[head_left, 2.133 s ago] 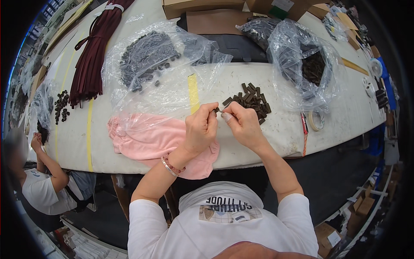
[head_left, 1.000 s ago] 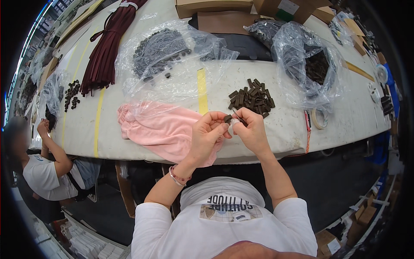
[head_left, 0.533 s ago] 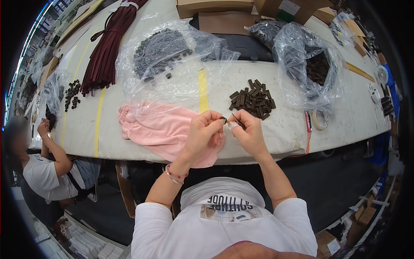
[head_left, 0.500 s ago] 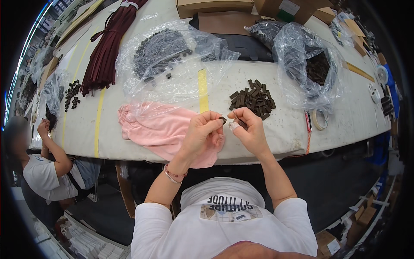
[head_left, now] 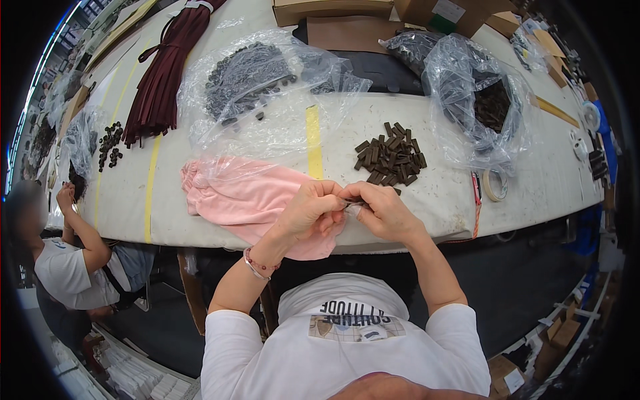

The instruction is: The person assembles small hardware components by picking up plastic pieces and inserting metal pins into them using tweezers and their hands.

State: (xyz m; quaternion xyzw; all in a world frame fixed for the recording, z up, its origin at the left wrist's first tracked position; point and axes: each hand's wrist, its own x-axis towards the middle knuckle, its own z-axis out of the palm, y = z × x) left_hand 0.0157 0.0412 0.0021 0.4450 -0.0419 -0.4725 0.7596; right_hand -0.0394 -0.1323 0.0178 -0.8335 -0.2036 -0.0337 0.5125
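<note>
My left hand (head_left: pixel 308 212) and my right hand (head_left: pixel 392 212) meet over the table's near edge, thumbs and forefingers pinched. Between the fingertips shows a small dark piece (head_left: pixel 351 202), mostly covered by the fingers. Half a second earlier the left hand showed a small dark ring-like piece and the right a dark brown strip piece. Something whitish wraps my right thumb. Under my left hand and wrist lies a pink cloth (head_left: pixel 243 200). Just beyond my right hand is a pile of short dark brown strip pieces (head_left: pixel 392 157).
A clear plastic bag (head_left: pixel 267 127) with small black pieces spreads at the back. Another bag (head_left: pixel 447 127) holds brown pieces. Maroon straps (head_left: pixel 157 93), loose black beads (head_left: pixel 110 147), a tape roll (head_left: pixel 495 185) and cardboard boxes (head_left: pixel 333 10) lie around. A person (head_left: pixel 73 260) sits at left.
My hands have come together, the right moving left and slightly nearer to me. The two small dark pieces now meet at the fingertips.
</note>
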